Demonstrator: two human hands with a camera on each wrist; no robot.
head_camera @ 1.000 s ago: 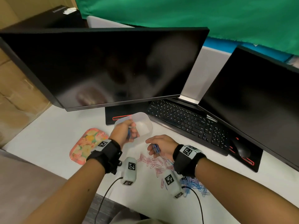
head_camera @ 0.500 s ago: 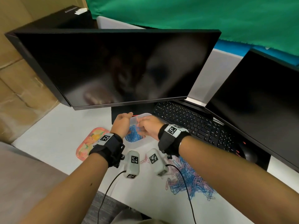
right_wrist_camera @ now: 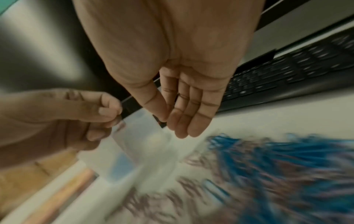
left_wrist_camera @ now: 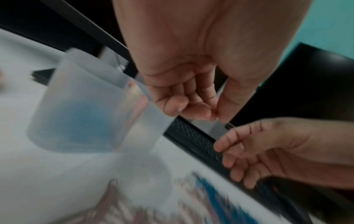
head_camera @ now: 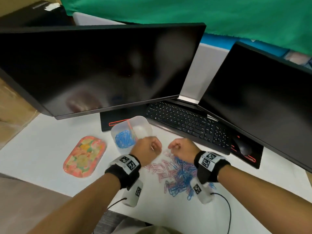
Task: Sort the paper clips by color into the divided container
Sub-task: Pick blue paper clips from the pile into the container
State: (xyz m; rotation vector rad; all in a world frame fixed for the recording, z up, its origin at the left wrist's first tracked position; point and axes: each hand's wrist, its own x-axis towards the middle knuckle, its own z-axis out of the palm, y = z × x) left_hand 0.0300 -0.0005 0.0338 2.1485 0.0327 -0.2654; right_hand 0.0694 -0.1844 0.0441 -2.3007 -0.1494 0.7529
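White desk (head_camera: 42, 146); container (head_camera: 131, 132) upright, left hand (head_camera: 146, 150) curled, pinch contents unclear, right hand (head_camera: 183, 150) relaxed, empty.

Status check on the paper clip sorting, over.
Left hand curled, nothing seen in it; right hand open, empty. Blue clips in one compartment of the divided container. Mixed pile unsorted. Nothing blocking.

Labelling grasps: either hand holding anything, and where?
Right hand holds nothing. Left hand pinches thumb to fingertip; whether that grip holds anything cannot be told.
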